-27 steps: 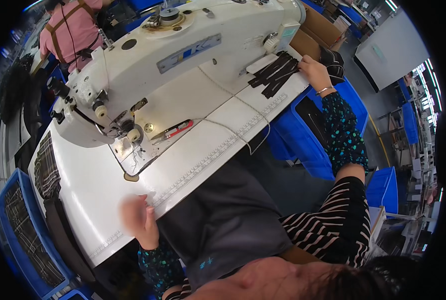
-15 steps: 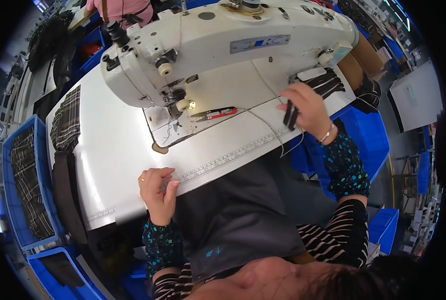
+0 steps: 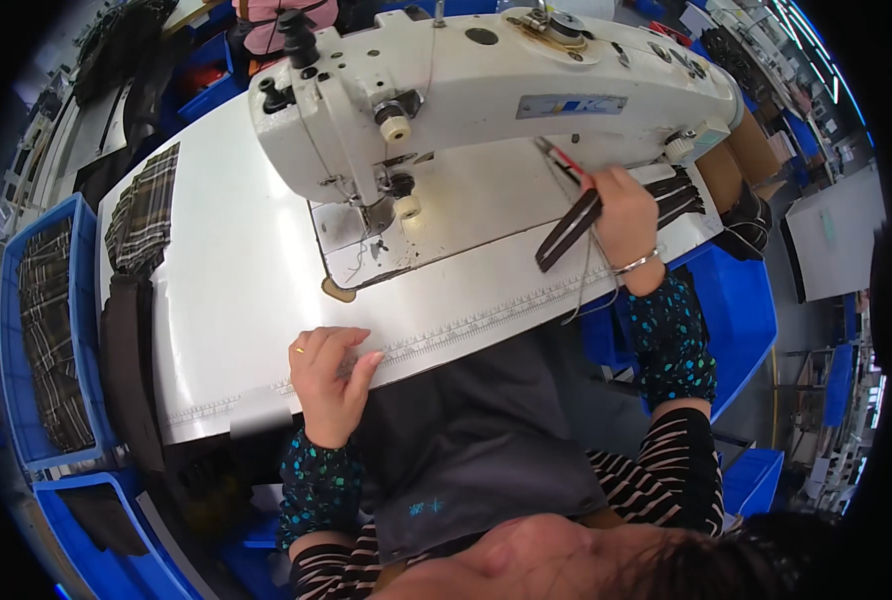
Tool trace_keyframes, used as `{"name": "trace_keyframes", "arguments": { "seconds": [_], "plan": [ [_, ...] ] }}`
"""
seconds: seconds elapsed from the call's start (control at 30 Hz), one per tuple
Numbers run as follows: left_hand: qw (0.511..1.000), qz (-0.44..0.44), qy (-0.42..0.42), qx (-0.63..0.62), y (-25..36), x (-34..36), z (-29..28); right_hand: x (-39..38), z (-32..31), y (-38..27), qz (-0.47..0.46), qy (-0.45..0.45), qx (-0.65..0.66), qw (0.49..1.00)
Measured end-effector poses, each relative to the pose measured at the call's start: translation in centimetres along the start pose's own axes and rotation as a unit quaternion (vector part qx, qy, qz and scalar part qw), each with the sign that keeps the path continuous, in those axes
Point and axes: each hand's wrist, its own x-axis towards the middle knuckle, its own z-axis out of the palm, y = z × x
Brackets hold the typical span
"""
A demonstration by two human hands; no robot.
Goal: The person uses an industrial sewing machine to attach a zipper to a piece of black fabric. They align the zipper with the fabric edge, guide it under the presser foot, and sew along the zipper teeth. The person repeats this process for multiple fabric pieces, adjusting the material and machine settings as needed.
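Observation:
A white sewing machine [image 3: 446,90] stands on a white tabletop [image 3: 226,250] with a ruler strip along its front edge. My left hand [image 3: 331,375] rests near that edge, fingers loosely bent and apart, holding nothing. My right hand [image 3: 621,215], right of the needle area, is closed on a dark fabric strip [image 3: 561,240], which hangs toward the lower left. Red-handled thread snips [image 3: 564,155] touch or lie at its fingertips; whether gripped, I cannot tell. A grey cord [image 3: 596,275] hangs beside my hand. More dark strips [image 3: 671,195] lie right of it.
Plaid fabric [image 3: 141,205] and dark cloth [image 3: 126,370] lie on the left, beside a blue bin [image 3: 10,300] of plaid pieces. Other blue bins [image 3: 741,340] stand at right, below a cardboard box [image 3: 751,155]. A person in pink [image 3: 271,30] is behind the machine.
My right hand has come leftward from the pile of strips with a strip in it. The snips have moved back and right to its fingertips. My left hand has settled at the table's front.

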Motion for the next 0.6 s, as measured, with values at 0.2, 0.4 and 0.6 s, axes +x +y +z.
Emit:
{"name": "trace_keyframes", "arguments": {
  "seconds": [0.2,0.4,0.6],
  "plan": [
    [0.980,0.114,-0.121,0.106,0.6,2.9,-0.8,-0.1,-0.8,2.4,0.031,-0.014,-0.042,0.999],
    [0.938,0.106,-0.152,0.292,-4.2,8.7,0.3,0.3,-1.8,1.4,0.027,-0.008,-0.023,0.999],
    [0.956,0.017,-0.065,0.286,-11.5,13.0,-4.4,-3.2,-3.4,-4.3,-0.063,0.046,0.133,0.988]
  ]
}}
